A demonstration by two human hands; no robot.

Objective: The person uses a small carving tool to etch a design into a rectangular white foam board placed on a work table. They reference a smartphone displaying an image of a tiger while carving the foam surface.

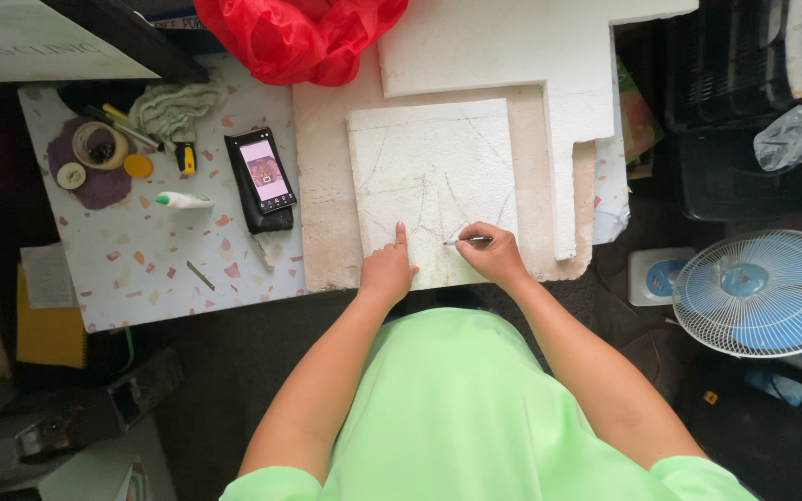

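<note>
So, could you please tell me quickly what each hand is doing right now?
Left hand: holds nothing, index finger pressed on the white foam sheet.
Right hand: closed around a pen, tip on the sheet.

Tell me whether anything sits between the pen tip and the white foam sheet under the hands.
Nothing visible does. The right hand holds the pen with its tip on the foam sheet; the left hand presses a forefinger beside it, not in its way.

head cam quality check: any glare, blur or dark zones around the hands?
Head view: even light on the square white foam sheet, both hands sharp, faint pencil lines readable; floor at lower left nearly black; slight glare on the black phone's lit screen; edges bend a little.
</note>
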